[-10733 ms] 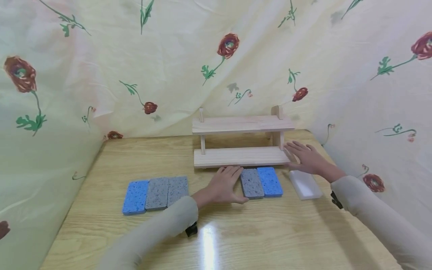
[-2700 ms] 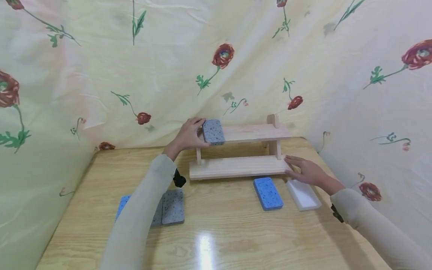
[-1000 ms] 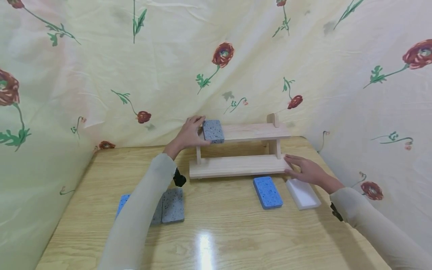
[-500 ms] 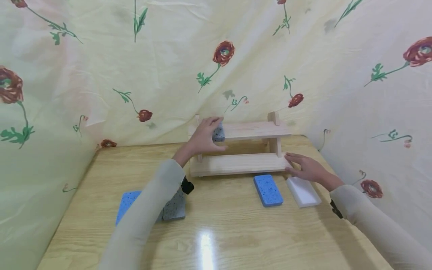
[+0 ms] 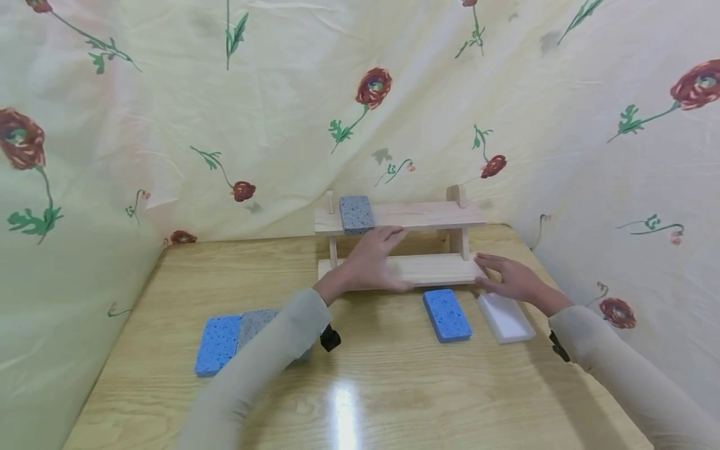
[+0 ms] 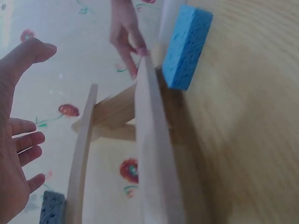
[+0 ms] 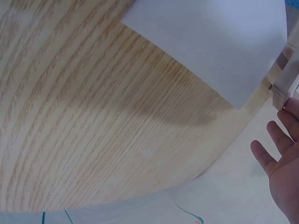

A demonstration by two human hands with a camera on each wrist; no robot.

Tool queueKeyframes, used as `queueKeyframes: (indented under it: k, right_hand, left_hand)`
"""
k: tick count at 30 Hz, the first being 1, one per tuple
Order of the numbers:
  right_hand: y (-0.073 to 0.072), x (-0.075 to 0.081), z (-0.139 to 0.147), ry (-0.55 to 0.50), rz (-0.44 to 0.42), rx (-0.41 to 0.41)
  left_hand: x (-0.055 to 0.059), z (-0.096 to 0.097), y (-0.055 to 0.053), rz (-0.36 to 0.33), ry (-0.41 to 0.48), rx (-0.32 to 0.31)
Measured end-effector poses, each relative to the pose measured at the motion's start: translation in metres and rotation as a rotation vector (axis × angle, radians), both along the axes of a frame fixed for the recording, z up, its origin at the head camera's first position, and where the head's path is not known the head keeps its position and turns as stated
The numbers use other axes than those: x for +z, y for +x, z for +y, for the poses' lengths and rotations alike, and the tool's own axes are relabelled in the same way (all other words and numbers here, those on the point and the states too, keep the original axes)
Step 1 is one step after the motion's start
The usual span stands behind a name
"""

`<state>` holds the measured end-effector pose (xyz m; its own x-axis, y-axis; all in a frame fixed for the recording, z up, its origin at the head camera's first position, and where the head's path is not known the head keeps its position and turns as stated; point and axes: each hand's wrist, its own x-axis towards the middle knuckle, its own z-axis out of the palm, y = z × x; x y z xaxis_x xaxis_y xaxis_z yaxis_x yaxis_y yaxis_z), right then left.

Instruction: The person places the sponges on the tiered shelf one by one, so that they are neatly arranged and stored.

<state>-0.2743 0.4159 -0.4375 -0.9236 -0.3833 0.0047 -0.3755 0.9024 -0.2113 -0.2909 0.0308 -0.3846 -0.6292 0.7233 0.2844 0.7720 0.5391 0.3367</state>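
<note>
My left hand [image 5: 372,259] is in front of the small wooden two-tier shelf [image 5: 433,269], its thumb spread from loosely bent fingers and nothing in its grasp. In the left wrist view the left hand [image 6: 18,144] appears the same way. A grey speckled sponge [image 5: 357,214] lies on the left part of the upper board. My right hand [image 5: 512,278] rests its fingertips against the right end of the lower board. In the right wrist view, that hand's fingers [image 7: 280,137] reach out fairly straight. A blue sponge [image 5: 447,314] lies on the table before the shelf.
A white block [image 5: 506,317] lies under the right hand's side of the shelf. At the left are another blue sponge [image 5: 218,344] and grey sponges [image 5: 255,324], partly hidden by the left sleeve. Flowered cloth [image 5: 281,112] hangs behind and beside the wooden table [image 5: 422,394].
My left hand has let go of the grey sponge, which went from the table to the upper board, and moved right and down. The right hand keeps its place at the shelf.
</note>
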Motion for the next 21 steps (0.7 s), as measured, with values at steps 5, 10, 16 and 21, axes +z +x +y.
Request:
queueKeyframes:
  k: [5,10,16,21]
  right_hand:
    - [0.000,0.001,0.000,-0.007,-0.006,-0.001]
    - [-0.002,-0.001,0.002,-0.004,-0.001,-0.001]
    - [-0.002,-0.002,0.003,-0.005,0.007,0.001]
    - [-0.002,-0.002,0.003,-0.004,0.006,-0.003]
  left_hand:
    - [-0.015,0.014,0.013,-0.015,-0.023,-0.022]
    - [-0.031,0.024,0.023,-0.049,-0.025,-0.037]
    - [-0.052,0.034,0.034,-0.093,-0.035,-0.030]
    - [-0.065,0.041,0.043,-0.137,-0.052,-0.031]
